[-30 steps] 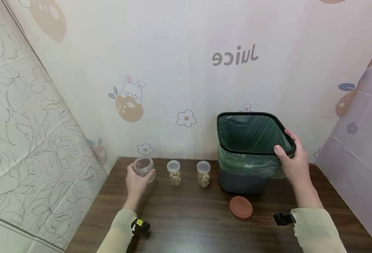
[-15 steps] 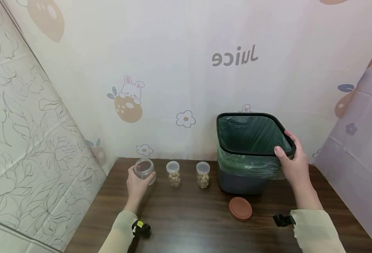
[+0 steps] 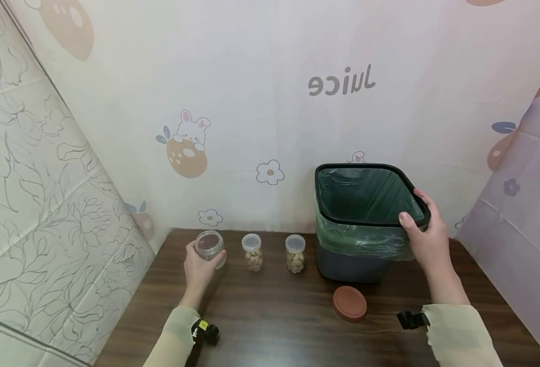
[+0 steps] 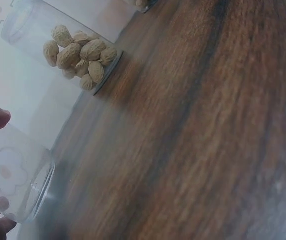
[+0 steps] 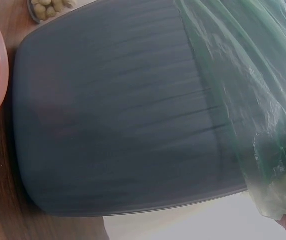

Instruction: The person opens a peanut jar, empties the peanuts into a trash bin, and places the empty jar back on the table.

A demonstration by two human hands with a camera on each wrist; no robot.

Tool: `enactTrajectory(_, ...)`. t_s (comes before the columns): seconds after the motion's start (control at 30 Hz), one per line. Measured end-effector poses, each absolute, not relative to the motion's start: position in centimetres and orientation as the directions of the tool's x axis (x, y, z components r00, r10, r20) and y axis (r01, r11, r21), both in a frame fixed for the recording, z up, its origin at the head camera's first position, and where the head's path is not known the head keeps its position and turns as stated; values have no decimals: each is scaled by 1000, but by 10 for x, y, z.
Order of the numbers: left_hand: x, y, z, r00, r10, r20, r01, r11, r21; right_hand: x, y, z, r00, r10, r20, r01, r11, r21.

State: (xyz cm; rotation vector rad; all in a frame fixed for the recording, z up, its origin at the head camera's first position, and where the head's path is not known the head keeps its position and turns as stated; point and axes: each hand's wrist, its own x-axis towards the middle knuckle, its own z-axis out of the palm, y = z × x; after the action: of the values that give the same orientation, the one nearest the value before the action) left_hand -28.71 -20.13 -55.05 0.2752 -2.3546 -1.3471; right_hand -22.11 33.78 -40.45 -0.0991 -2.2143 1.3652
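Observation:
At the table's left back my left hand (image 3: pixel 199 266) grips a clear jar (image 3: pixel 209 243) without a lid, thumb on its right side. The left wrist view shows the jar (image 4: pixel 25 185) with its base on or close to the wood and nothing visible inside. On the right, my right hand (image 3: pixel 428 232) holds the black rim of a dark trash bin (image 3: pixel 350 265), thumb over the near edge and fingers on the outer side. A green plastic bag (image 3: pixel 366 239) lines the bin and folds down over its outside, as the right wrist view also shows.
Two small lidded jars of peanuts, a left one (image 3: pixel 252 252) and a right one (image 3: pixel 295 253), stand between the open jar and the bin. A reddish-brown round lid (image 3: pixel 350 303) lies before the bin on the wooden table (image 3: pixel 270 326). A patterned curtain (image 3: pixel 270 102) hangs behind.
The clear jar and my left hand have come slightly down and nearer in the head view since one second ago. My right hand and the bin stay in place.

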Motion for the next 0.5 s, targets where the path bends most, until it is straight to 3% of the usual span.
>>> enactTrajectory(0.5, -287, -206, -557, -908, -350, 231, 18, 519, 855, -220, 338, -404, -861, 318, 396, -207, 493, -845)
